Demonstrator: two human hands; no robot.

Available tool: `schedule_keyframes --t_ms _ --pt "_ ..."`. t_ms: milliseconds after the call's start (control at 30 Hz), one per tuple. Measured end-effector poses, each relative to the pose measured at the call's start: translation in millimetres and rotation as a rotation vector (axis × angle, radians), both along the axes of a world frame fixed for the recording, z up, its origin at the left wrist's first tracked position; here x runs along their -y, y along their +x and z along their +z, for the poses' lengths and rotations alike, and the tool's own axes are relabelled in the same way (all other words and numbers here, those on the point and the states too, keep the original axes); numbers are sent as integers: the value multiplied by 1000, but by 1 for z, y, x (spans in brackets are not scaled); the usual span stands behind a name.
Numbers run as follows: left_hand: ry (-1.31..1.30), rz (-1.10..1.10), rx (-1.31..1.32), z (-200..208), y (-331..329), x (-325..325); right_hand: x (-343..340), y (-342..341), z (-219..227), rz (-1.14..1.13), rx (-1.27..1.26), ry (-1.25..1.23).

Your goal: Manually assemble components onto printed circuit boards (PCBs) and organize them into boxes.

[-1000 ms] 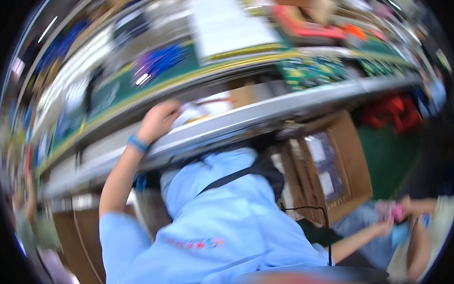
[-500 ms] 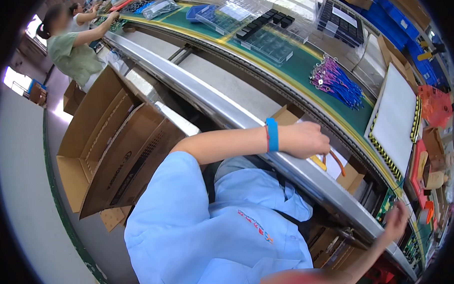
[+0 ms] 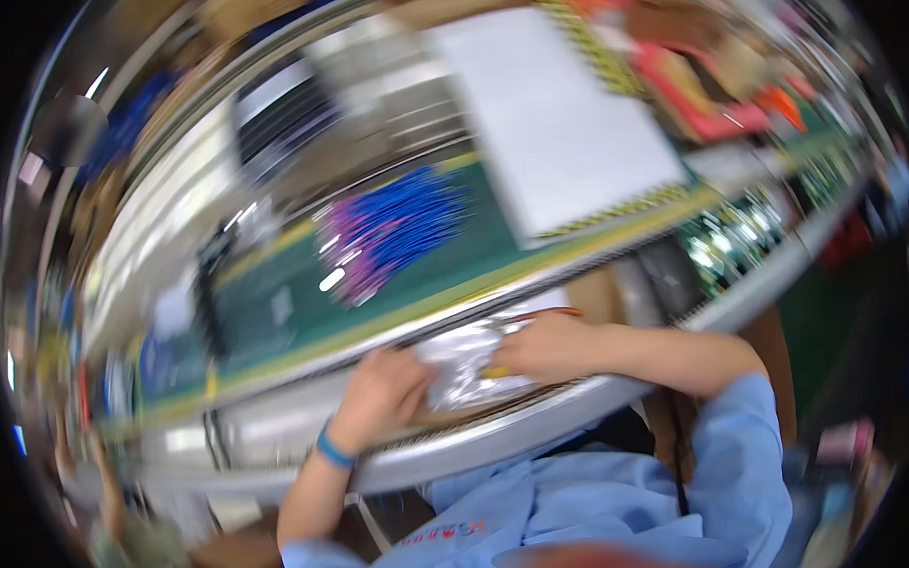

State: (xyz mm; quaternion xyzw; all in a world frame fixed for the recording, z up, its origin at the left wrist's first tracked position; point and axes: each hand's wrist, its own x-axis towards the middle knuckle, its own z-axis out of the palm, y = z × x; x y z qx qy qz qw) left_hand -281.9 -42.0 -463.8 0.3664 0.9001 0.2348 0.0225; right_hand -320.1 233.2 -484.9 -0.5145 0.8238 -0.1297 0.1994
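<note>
A shiny, crumpled silvery plastic bag (image 3: 462, 364) lies in the recess in front of me, between my hands. My left hand (image 3: 383, 392), with a blue band on its wrist, is closed at the bag's left edge. At its right side, my right hand (image 3: 547, 349) is bent downward with curled fingers. An orange curved handle-like piece (image 3: 556, 311) shows just above the right hand, and a yellow bit (image 3: 496, 372) below its fingertips. What the right fingers grip is hidden. Motion blur softens everything.
Beyond the metal rail, a bundle of blue and pink wires (image 3: 393, 231) lies on the green belt (image 3: 275, 305). A white board (image 3: 569, 120) with black-yellow edging stands behind it. Circuit boards (image 3: 738, 239) sit at right, near a red tray (image 3: 704, 105). A co-worker (image 3: 133, 526) is at lower left.
The view has swung to the right. My right hand has come from the far right to the silvery bag, beside my left hand. The bag now shows between them.
</note>
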Motion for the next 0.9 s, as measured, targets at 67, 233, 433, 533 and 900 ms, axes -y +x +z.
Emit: schedule_keyframes --t_ms 67,233,433,533,900 --pt "86 -9 147 1 11 -15 1 -5 3 70 -15 -1" --pt "48 -45 255 -1 17 -18 -1 -2 23 -103 -77 -385" --pt "6 -58 312 -1 12 -32 -4 2 13 -218 -171 -526" --pt "11 -41 319 -1 12 -32 -6 7 5 -213 -175 -281" --pt "-18 -47 312 -1 10 -23 -2 13 9 -246 -356 -387"
